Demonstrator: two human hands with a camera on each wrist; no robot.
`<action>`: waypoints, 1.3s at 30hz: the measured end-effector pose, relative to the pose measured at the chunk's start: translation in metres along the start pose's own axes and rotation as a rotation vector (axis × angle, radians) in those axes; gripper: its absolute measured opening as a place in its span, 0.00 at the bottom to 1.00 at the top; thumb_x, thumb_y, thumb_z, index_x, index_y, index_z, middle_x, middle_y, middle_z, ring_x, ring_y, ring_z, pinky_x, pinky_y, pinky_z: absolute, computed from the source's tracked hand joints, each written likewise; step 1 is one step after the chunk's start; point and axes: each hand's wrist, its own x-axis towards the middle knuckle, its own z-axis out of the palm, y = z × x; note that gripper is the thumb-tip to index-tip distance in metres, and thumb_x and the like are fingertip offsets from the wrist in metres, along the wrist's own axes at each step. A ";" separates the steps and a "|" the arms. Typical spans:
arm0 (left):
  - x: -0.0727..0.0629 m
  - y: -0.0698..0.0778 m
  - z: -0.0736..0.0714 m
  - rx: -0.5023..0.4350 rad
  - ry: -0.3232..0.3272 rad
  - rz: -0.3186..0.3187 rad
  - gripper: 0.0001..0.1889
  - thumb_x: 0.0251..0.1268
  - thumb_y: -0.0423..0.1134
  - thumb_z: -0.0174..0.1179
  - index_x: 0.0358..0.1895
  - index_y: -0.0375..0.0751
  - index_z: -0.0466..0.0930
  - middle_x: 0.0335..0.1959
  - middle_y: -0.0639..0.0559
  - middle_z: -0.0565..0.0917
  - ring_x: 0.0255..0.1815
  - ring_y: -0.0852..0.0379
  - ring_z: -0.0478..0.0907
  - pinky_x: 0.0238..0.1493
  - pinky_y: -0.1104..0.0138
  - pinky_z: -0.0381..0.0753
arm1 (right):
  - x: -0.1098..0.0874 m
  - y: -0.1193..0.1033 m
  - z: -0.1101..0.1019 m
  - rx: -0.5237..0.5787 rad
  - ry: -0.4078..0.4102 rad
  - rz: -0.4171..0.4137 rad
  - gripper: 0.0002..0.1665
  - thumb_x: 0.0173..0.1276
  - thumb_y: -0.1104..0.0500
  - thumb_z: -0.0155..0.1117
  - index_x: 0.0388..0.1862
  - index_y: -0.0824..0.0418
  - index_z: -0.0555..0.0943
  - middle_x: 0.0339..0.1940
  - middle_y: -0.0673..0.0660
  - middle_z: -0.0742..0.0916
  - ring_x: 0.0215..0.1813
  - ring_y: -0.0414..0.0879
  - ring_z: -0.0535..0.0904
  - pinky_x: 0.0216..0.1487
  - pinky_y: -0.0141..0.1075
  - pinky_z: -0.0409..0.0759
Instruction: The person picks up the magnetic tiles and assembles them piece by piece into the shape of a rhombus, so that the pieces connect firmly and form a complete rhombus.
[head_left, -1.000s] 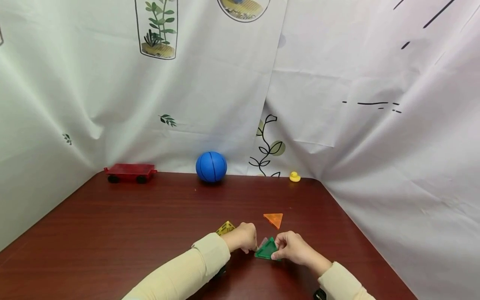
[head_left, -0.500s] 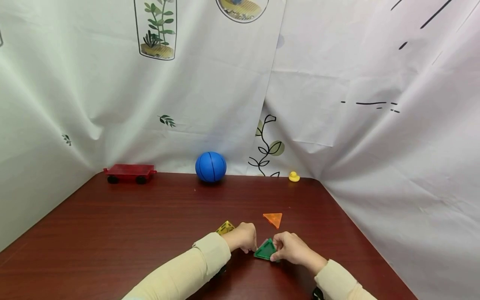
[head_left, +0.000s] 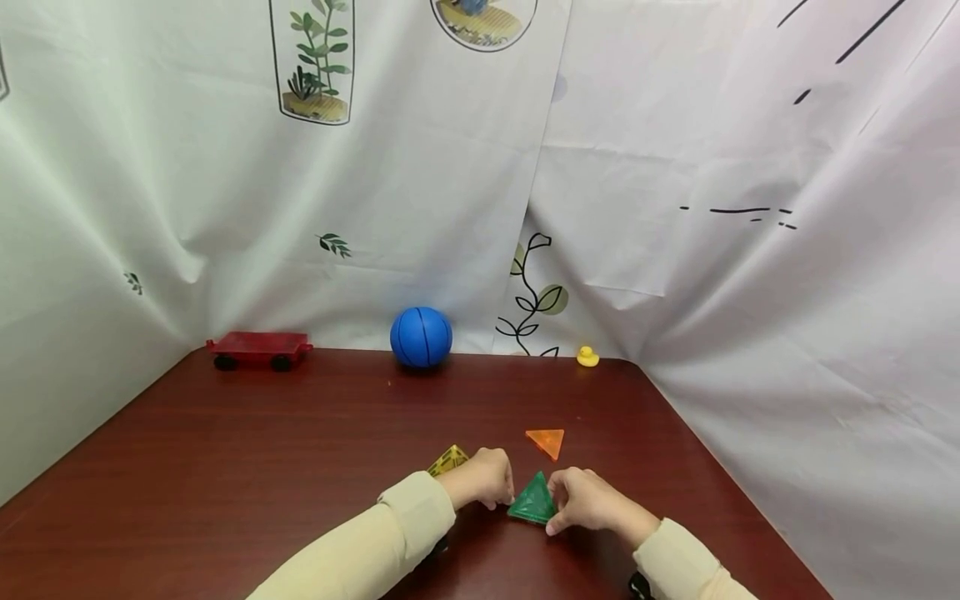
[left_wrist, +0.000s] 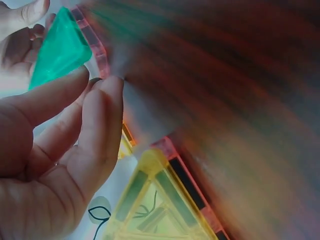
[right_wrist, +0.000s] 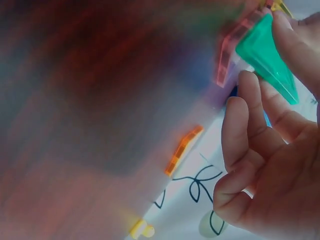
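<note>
A green triangular magnetic tile (head_left: 534, 502) lies over a pink magnetic tile (right_wrist: 226, 55) on the table between the two hands. In the head view the green one mostly covers the pink one. My left hand (head_left: 491, 477) pinches at the left corner of the pair; its thumb meets the green tile in the left wrist view, with the pink tile's end at the fingertips. At the right edge, my right hand (head_left: 590, 498) has its thumb and fingers spread, the thumb apart from the green tile.
A yellow triangular tile (head_left: 448, 459) with a red edge beside it sits behind my left wrist. Beyond the hands lies an orange triangular tile (head_left: 547, 442). Along the back stand a red toy wagon (head_left: 258, 347), a blue ball (head_left: 421, 337) and a yellow rubber duck (head_left: 587, 357).
The green tile has turned and settled over the pink tile, which showed behind it before. My right thumb has come off the green tile's face. The left hand has barely moved.
</note>
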 end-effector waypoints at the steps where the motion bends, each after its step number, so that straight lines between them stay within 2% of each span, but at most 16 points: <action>1: -0.001 -0.001 0.000 0.001 0.010 0.011 0.10 0.46 0.29 0.64 0.13 0.42 0.78 0.13 0.56 0.74 0.11 0.60 0.72 0.14 0.72 0.72 | 0.001 0.000 0.000 0.003 -0.007 0.004 0.17 0.39 0.58 0.74 0.24 0.58 0.74 0.17 0.48 0.75 0.20 0.41 0.69 0.21 0.34 0.67; 8: -0.008 0.002 -0.001 0.012 0.047 0.061 0.08 0.43 0.29 0.65 0.16 0.43 0.78 0.14 0.57 0.73 0.10 0.63 0.70 0.14 0.73 0.70 | 0.003 0.003 0.000 0.010 -0.014 -0.022 0.15 0.39 0.59 0.74 0.22 0.57 0.74 0.16 0.48 0.75 0.19 0.41 0.68 0.20 0.34 0.66; 14: -0.012 0.007 -0.004 -0.029 0.042 0.053 0.07 0.39 0.30 0.68 0.19 0.41 0.78 0.16 0.56 0.74 0.12 0.62 0.71 0.15 0.72 0.71 | 0.005 0.002 0.001 -0.009 0.018 -0.068 0.16 0.39 0.60 0.74 0.20 0.57 0.73 0.15 0.45 0.74 0.18 0.38 0.67 0.19 0.32 0.66; 20: -0.017 0.009 -0.004 -0.046 0.034 0.068 0.08 0.37 0.29 0.69 0.20 0.40 0.78 0.16 0.56 0.74 0.12 0.62 0.71 0.15 0.72 0.71 | 0.003 -0.003 0.002 -0.012 0.022 -0.066 0.15 0.39 0.61 0.74 0.19 0.56 0.73 0.14 0.44 0.74 0.18 0.37 0.67 0.20 0.30 0.66; 27: -0.018 0.008 -0.002 0.025 0.045 0.101 0.10 0.37 0.31 0.70 0.16 0.44 0.76 0.16 0.58 0.72 0.15 0.64 0.69 0.18 0.72 0.69 | 0.000 -0.007 0.000 -0.003 -0.016 -0.077 0.16 0.39 0.60 0.74 0.21 0.56 0.73 0.16 0.45 0.75 0.19 0.38 0.67 0.20 0.31 0.67; 35: -0.019 0.007 -0.001 0.059 0.064 0.126 0.11 0.35 0.33 0.71 0.17 0.46 0.76 0.17 0.61 0.72 0.22 0.63 0.67 0.21 0.72 0.69 | -0.001 -0.005 -0.013 -0.021 -0.151 -0.006 0.19 0.38 0.61 0.74 0.30 0.57 0.76 0.22 0.49 0.76 0.24 0.43 0.70 0.23 0.36 0.69; 37: -0.020 0.007 -0.001 0.063 0.062 0.121 0.10 0.35 0.34 0.71 0.17 0.46 0.76 0.18 0.61 0.73 0.23 0.63 0.67 0.22 0.72 0.69 | 0.000 -0.002 -0.017 -0.049 -0.158 0.028 0.19 0.38 0.62 0.74 0.31 0.57 0.76 0.25 0.50 0.77 0.26 0.44 0.70 0.25 0.37 0.70; 39: -0.020 0.007 -0.001 0.068 0.057 0.113 0.10 0.36 0.34 0.71 0.18 0.47 0.76 0.19 0.60 0.73 0.24 0.63 0.67 0.22 0.71 0.69 | 0.003 0.001 -0.022 -0.072 -0.131 0.063 0.19 0.38 0.62 0.74 0.31 0.58 0.77 0.27 0.51 0.77 0.27 0.45 0.70 0.27 0.39 0.70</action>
